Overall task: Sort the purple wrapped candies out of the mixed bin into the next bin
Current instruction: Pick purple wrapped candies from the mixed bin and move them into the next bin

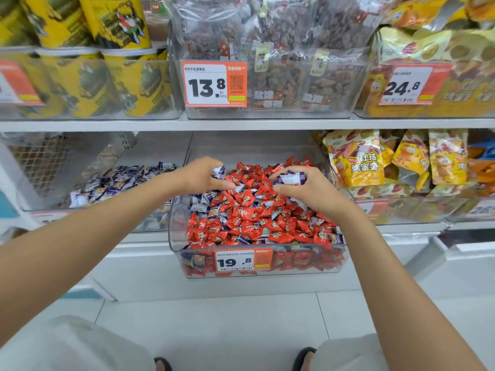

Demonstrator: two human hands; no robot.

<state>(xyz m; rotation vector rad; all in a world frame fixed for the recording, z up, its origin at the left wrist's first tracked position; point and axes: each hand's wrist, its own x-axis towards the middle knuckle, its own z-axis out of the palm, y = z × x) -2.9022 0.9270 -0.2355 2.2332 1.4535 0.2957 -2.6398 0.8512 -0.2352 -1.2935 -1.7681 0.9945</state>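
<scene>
While both arms reach over the mixed bin (171, 231), the left hand (197, 176) curls its fingers round a purple wrapped candy (219, 171) near the far left corner. The right hand (310, 192) grips a small bunch of purple candies (292, 178), perhaps two or three, just above the red candies (249, 210). Just to the left, the next bin (80, 208) holds a purple pile (120, 180).
</scene>
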